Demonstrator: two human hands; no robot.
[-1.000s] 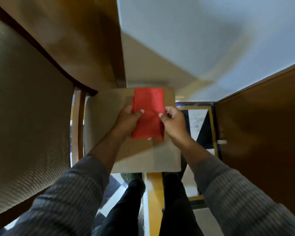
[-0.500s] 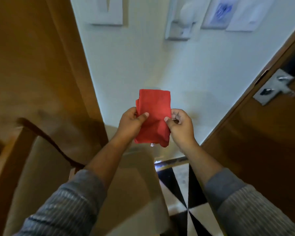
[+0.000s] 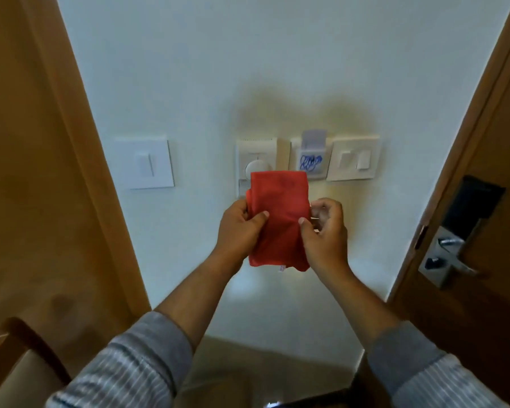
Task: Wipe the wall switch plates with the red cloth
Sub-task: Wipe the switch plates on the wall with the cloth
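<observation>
Head view: we grip the folded red cloth (image 3: pixel 278 222) by its edges, left hand (image 3: pixel 239 228) and right hand (image 3: pixel 324 232) both pinching, just below smooth square dimmer plate (image 3: pixel 256 160).

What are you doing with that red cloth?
A person holds a folded red cloth in both hands, the left hand and the right hand, in front of a white wall. Several switch plates sit on the wall just above it. The cloth's top edge overlaps one plate in view, but no wiping shows yet.
</observation>
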